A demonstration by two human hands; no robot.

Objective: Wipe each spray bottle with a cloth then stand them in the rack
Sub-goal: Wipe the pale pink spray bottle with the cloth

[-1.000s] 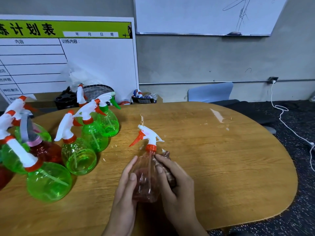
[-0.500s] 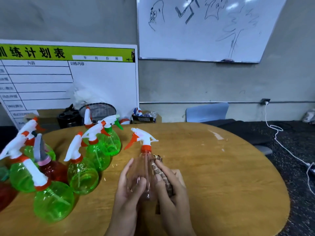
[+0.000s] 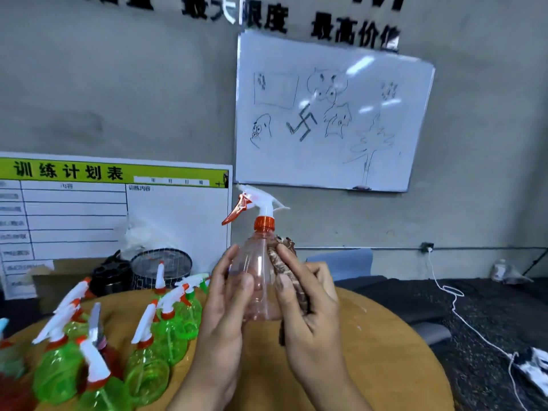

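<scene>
Two hands hold one clear pinkish spray bottle (image 3: 257, 277) upright in the air above the round wooden table (image 3: 385, 351), close to the camera. The left hand (image 3: 225, 304) grips the bottle's left side, fingers close together and curled round the body, the thumb lying across the front. The right hand (image 3: 308, 310) presses a brown patterned cloth (image 3: 281, 262) against the bottle's right side, fingers curled over the cloth and pinning it to the plastic (the cloth's lower end hangs below the palm). The bottle has an orange collar, a white spray head and an orange trigger pointing left.

On the table to the left stands a cluster of green spray bottles (image 3: 166, 336) with white and orange heads, packed just beside one another; at least one red bottle (image 3: 109, 354) sits among them, blurred. Behind them, past the table edge, are a round wire-mesh basket (image 3: 161, 264) and a black container (image 3: 109, 274). A planning board (image 3: 74, 218) with a yellow-green header leans against the grey wall. Further right, a blue chair back (image 3: 344, 262) shows behind the table. A white cable (image 3: 444, 289) runs from a wall socket across the dark floor. A whiteboard (image 3: 332, 114) with doodles hangs on the wall.
</scene>
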